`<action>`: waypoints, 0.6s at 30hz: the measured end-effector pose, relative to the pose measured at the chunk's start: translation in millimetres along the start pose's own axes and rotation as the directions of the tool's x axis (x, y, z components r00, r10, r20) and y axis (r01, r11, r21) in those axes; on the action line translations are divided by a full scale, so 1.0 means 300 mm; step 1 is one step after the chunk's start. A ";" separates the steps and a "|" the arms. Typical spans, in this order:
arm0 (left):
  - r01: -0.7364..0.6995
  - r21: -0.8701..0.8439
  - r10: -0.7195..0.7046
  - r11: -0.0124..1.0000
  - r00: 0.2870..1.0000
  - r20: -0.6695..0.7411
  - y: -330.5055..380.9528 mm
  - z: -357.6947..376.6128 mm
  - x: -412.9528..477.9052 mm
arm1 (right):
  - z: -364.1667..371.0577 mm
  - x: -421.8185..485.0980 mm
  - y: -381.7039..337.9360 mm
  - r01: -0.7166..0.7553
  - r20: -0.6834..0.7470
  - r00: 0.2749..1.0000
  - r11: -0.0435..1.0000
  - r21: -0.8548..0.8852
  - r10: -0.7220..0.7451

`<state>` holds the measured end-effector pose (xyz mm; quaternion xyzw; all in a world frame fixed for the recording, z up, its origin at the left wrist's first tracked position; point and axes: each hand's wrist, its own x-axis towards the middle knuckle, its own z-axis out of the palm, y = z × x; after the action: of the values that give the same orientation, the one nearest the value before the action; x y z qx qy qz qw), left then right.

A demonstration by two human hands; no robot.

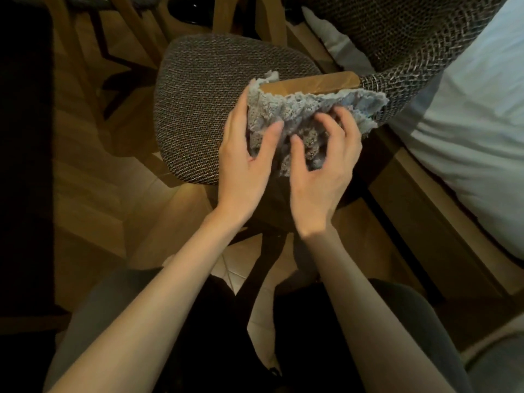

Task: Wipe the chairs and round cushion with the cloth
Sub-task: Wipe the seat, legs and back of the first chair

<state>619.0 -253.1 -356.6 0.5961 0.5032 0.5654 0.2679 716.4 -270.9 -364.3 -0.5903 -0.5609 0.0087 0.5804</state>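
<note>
Grey fluffy microfibre was bunched between your fingers [273, 131]: left hand [243, 163] had thumb on the near face and the other digits tucked behind the cloth [309, 114], so a closed pinch on its left edge. Right hand [320, 177] had fingers curled and spread, tips pressing into the cloth's middle folds, a loose claw more than a firm grip; slight blur there, so can't say how tight.

Cloth sat crumpled, draped partly over the wooden armrest [312, 82] of the nearer chair, upper edge touching the wood, right corner hanging against the woven chair back [397, 41]. Below and left of it was the woven grey-brown seat cushion [204, 109], rounded outline, prob the round cushion in the task, but not certain.

Handling, as a judgement: cloth looked light, soft, floppy, no slip risk, nothing fragile. It'll fold on itself, so you'd want it gathered into a flat pad under the palm w/ edges tucked, not held by one corner. Woven upholstery looked rough and may snag the pile; the armrest looked smooth, easy pass.

White bedding [467, 123] lay just right of the chair. More wooden chair legs [136, 32] stood beyond, dim.
</note>
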 end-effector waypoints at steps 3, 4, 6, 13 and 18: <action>-0.040 0.062 0.039 0.997 0.999 0.022 -0.033 -0.013 0.022 | -0.011 0.028 0.029 0.082 -0.022 0.996 0.996 -0.038 -0.083; -0.048 0.080 0.046 0.996 0.999 0.025 -0.045 -0.016 0.024 | -0.011 0.034 0.036 0.077 0.004 0.997 0.997 -0.027 -0.077; -0.040 0.108 0.037 0.993 0.999 0.038 -0.067 -0.021 0.016 | -0.007 0.033 0.041 0.042 0.067 0.997 0.999 0.002 -0.042; 0.048 0.212 -0.072 0.976 0.991 0.109 -0.154 -0.064 -0.050 | 0.022 -0.027 0.055 -0.130 0.250 0.963 0.987 0.099 0.102; 0.068 0.219 -0.094 0.973 0.990 0.109 -0.160 -0.088 -0.074 | 0.030 -0.046 0.044 -0.277 0.309 0.929 0.939 0.205 0.206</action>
<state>583.0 -262.9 -402.4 0.6329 0.5685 0.4600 0.2542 713.8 -270.1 -385.3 -0.5717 -0.5549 0.2339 0.5572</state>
